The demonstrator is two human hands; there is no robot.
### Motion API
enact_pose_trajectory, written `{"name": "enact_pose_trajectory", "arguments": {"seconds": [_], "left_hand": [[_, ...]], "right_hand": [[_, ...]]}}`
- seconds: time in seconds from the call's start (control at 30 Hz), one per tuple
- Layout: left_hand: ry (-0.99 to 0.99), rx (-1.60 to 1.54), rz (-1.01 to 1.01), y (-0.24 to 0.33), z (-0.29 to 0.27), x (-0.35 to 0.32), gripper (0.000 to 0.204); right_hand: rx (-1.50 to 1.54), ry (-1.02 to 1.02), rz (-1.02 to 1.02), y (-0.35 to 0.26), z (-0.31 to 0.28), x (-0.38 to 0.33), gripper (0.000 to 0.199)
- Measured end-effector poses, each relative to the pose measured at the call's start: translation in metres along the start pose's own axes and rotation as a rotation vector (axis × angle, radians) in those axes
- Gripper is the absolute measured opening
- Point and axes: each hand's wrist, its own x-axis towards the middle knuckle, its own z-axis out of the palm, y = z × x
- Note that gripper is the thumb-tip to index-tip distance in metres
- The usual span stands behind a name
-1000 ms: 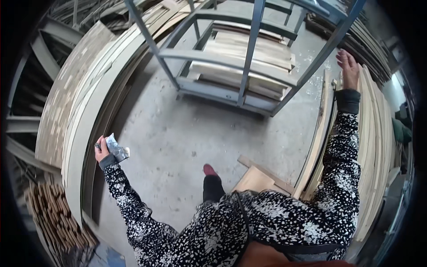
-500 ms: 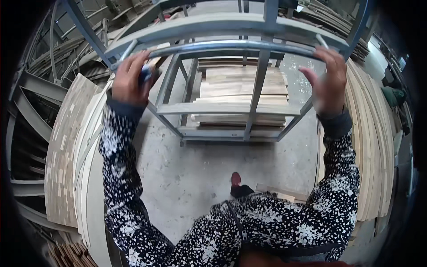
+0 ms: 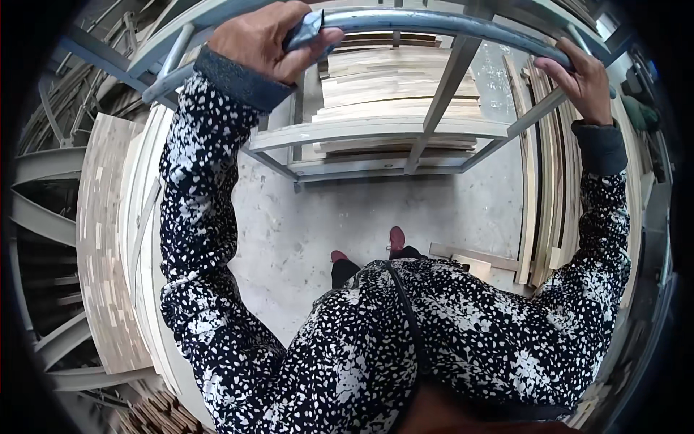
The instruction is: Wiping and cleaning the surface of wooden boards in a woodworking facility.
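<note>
A metal cart [image 3: 347, 134] with a grey frame stands in front of me. Across its near side, high up, runs a round push bar [image 3: 434, 22]. My left hand [image 3: 262, 42] is closed round the left part of this bar, thumb along it. A small crumpled blue piece [image 3: 304, 30] shows between that hand's thumb and fingers; its kind is unclear. At the bar's right end my right hand [image 3: 583, 81] grips it, with the thumb on the near side. Stacked wooden boards [image 3: 397, 81] lie on the cart's lower level, partly behind the frame bars.
To my left stands a large wood panel [image 3: 108, 246] beside metal racking [image 3: 47, 224]. Long planks [image 3: 553, 166] line the right side, and short offcuts [image 3: 477, 260] lie on the concrete floor [image 3: 376, 210] near my feet. Thin sticks [image 3: 163, 412] are piled at the lower left.
The bar appears nearer and higher in view. My right hand, fingers spread before, has closed on the bar's right end. My left hand has shifted inward. Both shoes now show.
</note>
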Motion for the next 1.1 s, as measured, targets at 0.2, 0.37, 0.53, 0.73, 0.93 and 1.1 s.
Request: {"name": "enact_pose_trajectory", "arguments": {"seconds": [0.2,0.37,0.53,0.73,0.93,1.1], "left_hand": [[0.345,0.106,0.426,-0.017,0.004,0.007,0.031],[0.317,0.098,0.424,-0.018,0.001,0.007,0.029],[0.349,0.081,0.452,-0.02,0.004,0.006,0.028],[0.408,0.077,0.47,-0.011,0.005,-0.005,0.028],[0.419,0.033,0.367,-0.003,0.006,-0.012,0.022],[0.352,-0.01,0.374,-0.038,0.024,-0.011,0.02]], "right_hand": [[-0.087,0.004,-0.052,-0.002,-0.004,0.0,0.045],[-0.093,-0.016,-0.083,-0.001,-0.003,0.001,0.047],[-0.039,0.043,-0.066,-0.003,0.001,-0.005,0.047],[-0.043,0.093,-0.052,-0.024,0.001,-0.009,0.046],[-0.381,0.164,0.043,-0.047,-0.014,-0.019,0.061],[-0.346,0.291,0.008,-0.049,0.001,-0.026,0.063]]}}
